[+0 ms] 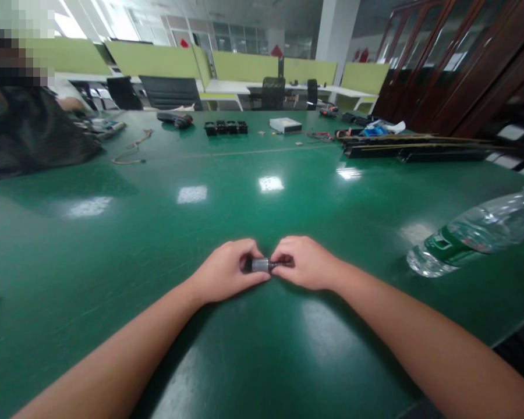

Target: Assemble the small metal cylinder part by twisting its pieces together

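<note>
A small silver-grey metal cylinder (pixel 260 265) lies sideways between my hands, low over the green table or on it; which, I cannot tell. My left hand (pixel 227 270) is closed round it, with thumb and fingers on its sides and its left end in shadow. From its right end runs a thin dark rod (pixel 281 264), which looks like a shaft or screw. My right hand (pixel 306 263) pinches this rod between thumb and fingertips. The fingertips of both hands are close together, and the exact kind of part is too small to make out.
A water bottle (pixel 458 241) with a green label lies at the right. Toward the far edge of the table (pixel 227 203) are a row of black blocks (pixel 226 128), a white box (pixel 285 125), a cable (pixel 133 148) and black rails (pixel 375 150). A person's dark sleeve (pixel 30 131) rests at far left.
</note>
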`<state>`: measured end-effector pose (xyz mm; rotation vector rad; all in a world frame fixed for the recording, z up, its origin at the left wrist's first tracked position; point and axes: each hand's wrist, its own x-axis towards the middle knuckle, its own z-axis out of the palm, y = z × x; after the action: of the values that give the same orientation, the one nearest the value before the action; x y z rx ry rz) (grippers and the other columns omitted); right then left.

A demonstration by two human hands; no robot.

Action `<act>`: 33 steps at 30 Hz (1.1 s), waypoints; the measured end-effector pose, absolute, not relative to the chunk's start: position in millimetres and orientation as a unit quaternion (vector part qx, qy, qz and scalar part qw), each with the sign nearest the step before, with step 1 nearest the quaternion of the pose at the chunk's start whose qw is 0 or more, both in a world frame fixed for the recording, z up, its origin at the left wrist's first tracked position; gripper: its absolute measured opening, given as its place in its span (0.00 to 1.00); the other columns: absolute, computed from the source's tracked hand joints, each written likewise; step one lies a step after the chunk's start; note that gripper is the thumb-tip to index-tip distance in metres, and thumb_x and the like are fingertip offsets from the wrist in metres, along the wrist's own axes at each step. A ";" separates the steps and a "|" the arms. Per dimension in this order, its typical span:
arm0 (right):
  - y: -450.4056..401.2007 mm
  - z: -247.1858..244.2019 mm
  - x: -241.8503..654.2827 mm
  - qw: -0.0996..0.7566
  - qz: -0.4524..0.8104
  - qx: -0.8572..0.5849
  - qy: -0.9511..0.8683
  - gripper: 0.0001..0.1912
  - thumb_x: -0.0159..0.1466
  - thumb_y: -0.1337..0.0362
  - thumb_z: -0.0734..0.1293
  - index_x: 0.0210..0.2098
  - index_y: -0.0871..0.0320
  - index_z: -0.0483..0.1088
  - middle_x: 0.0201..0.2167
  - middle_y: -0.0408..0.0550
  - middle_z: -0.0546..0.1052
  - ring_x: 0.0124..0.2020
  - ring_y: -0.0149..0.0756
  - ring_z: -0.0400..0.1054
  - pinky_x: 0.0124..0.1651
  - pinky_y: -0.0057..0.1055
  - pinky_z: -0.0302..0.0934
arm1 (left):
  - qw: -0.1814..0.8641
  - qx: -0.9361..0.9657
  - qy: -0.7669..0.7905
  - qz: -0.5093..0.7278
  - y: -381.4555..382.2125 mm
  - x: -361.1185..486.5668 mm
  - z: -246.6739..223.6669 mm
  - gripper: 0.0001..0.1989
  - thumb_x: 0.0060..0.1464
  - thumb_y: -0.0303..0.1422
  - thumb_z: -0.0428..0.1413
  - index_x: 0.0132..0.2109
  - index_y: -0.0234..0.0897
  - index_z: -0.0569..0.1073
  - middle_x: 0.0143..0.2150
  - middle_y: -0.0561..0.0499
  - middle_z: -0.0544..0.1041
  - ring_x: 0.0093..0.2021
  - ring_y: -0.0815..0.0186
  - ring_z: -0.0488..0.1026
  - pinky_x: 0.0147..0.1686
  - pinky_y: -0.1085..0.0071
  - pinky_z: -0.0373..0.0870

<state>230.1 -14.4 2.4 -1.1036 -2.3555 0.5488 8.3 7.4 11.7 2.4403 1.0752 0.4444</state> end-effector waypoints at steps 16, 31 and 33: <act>-12.8 1.9 235.1 0.237 0.206 -0.398 -0.862 0.05 0.60 0.67 0.70 0.35 0.60 0.77 0.31 0.46 0.76 0.32 0.31 0.67 0.36 0.27 0.59 | 0.220 0.882 0.386 0.156 7.3 7.9 11.9 0.13 0.52 0.43 0.61 0.37 0.37 0.73 0.28 0.55 0.72 0.28 0.68 0.67 0.29 0.73 0.59; -12.0 3.2 237.4 0.229 0.215 -0.401 -0.861 0.05 0.60 0.67 0.70 0.36 0.59 0.78 0.31 0.45 0.77 0.31 0.31 0.68 0.36 0.26 0.58 | 0.222 0.881 0.386 0.159 7.8 7.7 12.3 0.13 0.52 0.43 0.61 0.37 0.37 0.73 0.29 0.55 0.72 0.28 0.67 0.68 0.29 0.73 0.59; -12.1 3.5 237.4 0.230 0.215 -0.400 -0.860 0.05 0.60 0.67 0.70 0.36 0.59 0.78 0.30 0.45 0.77 0.31 0.30 0.68 0.36 0.26 0.58 | 0.224 0.880 0.387 0.161 7.5 8.1 12.5 0.13 0.52 0.43 0.61 0.36 0.37 0.73 0.28 0.55 0.72 0.28 0.67 0.68 0.29 0.73 0.59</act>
<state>237.4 -12.1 3.5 -1.1016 -2.3671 0.5925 8.1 7.5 12.5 2.4273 1.0685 0.4455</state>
